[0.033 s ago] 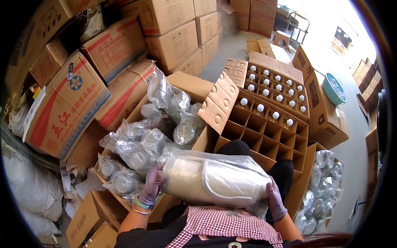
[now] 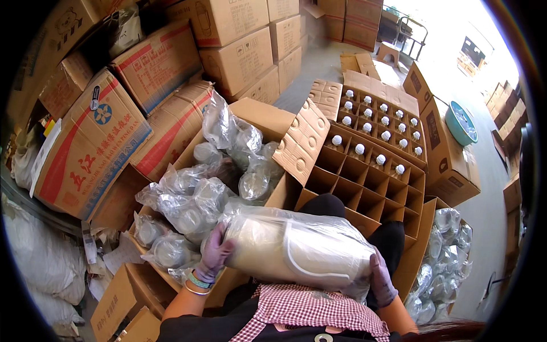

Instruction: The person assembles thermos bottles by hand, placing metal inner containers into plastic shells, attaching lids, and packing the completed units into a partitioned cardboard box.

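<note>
A clear-plastic-wrapped, cream, white-handled cylinder point(image 2: 307, 251) is being clamped between the purple-gloved left hand point(image 2: 214, 252) and the purple-gloved right hand point(image 2: 382, 280), being held slightly farther right than before.

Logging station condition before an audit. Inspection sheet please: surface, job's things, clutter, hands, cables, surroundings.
Surface: grey floor, visible at right and behind.
Job's things: white cylinder with a pale curved strip, in clear plastic; divided carton, white caps in its far rows.
Clutter: paper scraps and white sacks at left; wrapped items in an open carton.
Hands: purple-gloved left hand on the cylinder's left end, right hand on its right.
Cables: none confirmed; thin dark item at far right unclear.
Surroundings: stacked cartons behind; teal basin on a carton at right.
</note>
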`<control>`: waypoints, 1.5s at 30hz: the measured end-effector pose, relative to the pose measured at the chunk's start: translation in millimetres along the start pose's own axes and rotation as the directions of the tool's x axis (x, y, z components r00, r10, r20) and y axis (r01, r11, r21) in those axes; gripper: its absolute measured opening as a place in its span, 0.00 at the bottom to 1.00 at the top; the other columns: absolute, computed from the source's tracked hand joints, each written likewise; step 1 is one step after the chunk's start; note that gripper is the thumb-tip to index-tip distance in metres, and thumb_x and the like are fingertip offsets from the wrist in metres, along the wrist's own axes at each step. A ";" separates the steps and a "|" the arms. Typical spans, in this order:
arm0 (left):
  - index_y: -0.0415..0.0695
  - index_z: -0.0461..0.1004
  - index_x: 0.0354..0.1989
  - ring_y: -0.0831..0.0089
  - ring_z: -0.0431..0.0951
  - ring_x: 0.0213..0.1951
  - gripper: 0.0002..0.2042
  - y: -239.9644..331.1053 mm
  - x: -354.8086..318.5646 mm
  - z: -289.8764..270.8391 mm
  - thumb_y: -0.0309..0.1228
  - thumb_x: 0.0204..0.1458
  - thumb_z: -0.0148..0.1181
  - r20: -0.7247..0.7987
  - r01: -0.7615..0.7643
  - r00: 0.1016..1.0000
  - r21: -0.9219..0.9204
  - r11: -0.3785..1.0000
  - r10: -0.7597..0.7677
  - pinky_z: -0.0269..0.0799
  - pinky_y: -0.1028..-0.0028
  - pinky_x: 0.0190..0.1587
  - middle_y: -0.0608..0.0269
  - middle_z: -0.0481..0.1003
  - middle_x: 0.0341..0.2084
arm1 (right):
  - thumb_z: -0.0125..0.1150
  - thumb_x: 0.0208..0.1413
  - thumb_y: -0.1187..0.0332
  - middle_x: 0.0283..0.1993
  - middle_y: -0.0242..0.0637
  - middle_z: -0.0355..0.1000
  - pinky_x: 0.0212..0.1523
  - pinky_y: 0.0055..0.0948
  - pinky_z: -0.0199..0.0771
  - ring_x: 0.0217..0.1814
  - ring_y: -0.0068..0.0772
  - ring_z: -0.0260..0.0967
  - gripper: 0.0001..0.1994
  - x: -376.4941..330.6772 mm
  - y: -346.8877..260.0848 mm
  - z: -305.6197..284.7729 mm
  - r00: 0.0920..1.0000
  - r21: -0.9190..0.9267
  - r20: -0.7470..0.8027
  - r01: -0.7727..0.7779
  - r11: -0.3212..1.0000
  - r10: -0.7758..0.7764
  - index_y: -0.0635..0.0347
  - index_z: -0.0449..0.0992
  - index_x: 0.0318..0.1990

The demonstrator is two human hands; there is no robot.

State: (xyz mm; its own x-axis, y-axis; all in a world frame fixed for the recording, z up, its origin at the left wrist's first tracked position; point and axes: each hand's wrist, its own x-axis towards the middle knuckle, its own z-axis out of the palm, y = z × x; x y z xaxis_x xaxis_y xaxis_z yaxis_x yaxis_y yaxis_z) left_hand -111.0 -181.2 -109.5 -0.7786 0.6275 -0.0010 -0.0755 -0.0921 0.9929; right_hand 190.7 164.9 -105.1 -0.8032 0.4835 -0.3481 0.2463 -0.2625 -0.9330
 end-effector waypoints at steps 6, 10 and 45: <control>0.35 0.66 0.63 0.83 0.74 0.37 0.16 -43.2 48.4 -3.0 0.29 0.70 0.53 -0.163 0.291 0.927 -0.254 0.923 -0.337 0.74 0.81 0.43 0.72 0.71 0.34 | 0.89 0.35 0.54 0.76 0.42 0.54 0.78 0.36 0.46 0.79 0.35 0.47 0.66 -26.8 -41.3 -20.7 0.929 -0.200 0.332 -0.100 0.975 0.163 0.62 0.45 0.77; 0.35 0.66 0.65 0.75 0.78 0.49 0.21 -50.0 70.3 -15.4 0.35 0.70 0.55 -0.077 0.239 0.968 0.005 0.971 -0.238 0.76 0.74 0.54 0.61 0.77 0.47 | 0.86 0.34 0.65 0.70 0.49 0.63 0.75 0.37 0.58 0.75 0.40 0.58 0.59 -19.9 -39.8 -23.5 0.917 -0.523 0.365 0.059 0.850 0.162 0.63 0.51 0.75; 0.38 0.74 0.57 0.70 0.78 0.49 0.24 -54.4 119.9 0.8 0.49 0.68 0.51 0.076 0.022 0.997 -0.039 0.999 -0.019 0.75 0.69 0.53 0.58 0.78 0.48 | 0.67 0.54 0.57 0.71 0.47 0.63 0.72 0.36 0.63 0.72 0.40 0.64 0.44 -51.4 -4.6 -23.1 0.983 0.683 0.079 0.067 0.727 -0.165 0.66 0.55 0.75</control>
State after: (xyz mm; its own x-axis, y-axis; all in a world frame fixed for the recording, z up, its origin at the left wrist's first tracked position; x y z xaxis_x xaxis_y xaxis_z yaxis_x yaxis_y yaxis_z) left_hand -199.7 -100.4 -163.6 -0.7274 0.6861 -0.0104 -0.1164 -0.1083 0.9873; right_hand 243.3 160.5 -85.0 -0.8732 0.4524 -0.1812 -0.2452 -0.7293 -0.6388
